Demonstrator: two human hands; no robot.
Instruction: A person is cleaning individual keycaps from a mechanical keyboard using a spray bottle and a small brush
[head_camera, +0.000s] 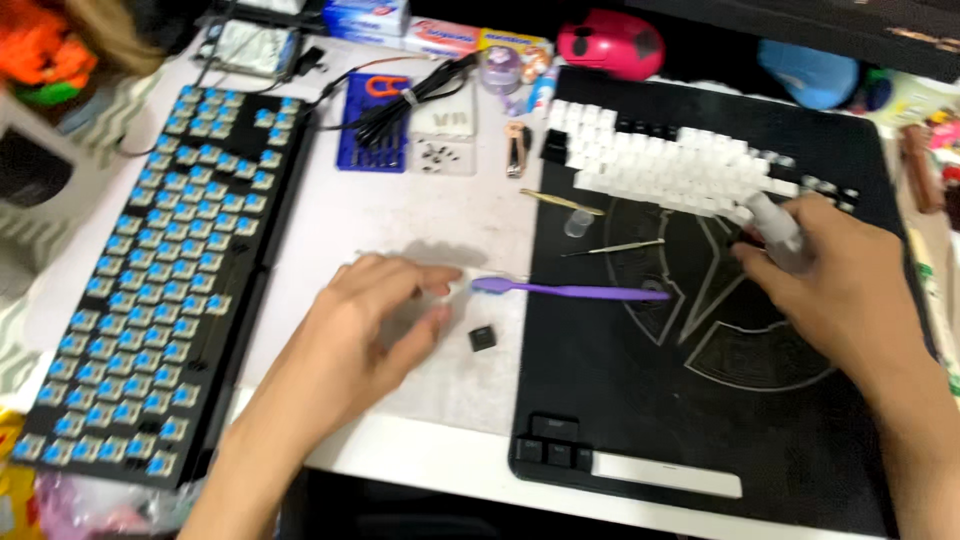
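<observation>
My left hand (375, 310) hovers over the white desk with its fingers spread, fingertips close to the bristle end of a purple toothbrush (570, 291). A single black keycap (482, 338) lies just right of that hand. My right hand (840, 285) is closed around a small clear bottle (775, 225) above the black desk mat (700, 400). A pile of white and black keycaps (660, 165) lies on the mat's far part. At the left lies a keyboard (170, 270) stripped of caps, its blue switches showing.
Thin metal tools (612, 247) and a small clear cap (578, 222) lie on the mat. A few black keys and a white space bar (665, 474) sit at the mat's near edge. A coiled black cable (410, 100), blue tray, nail clipper and boxes crowd the back.
</observation>
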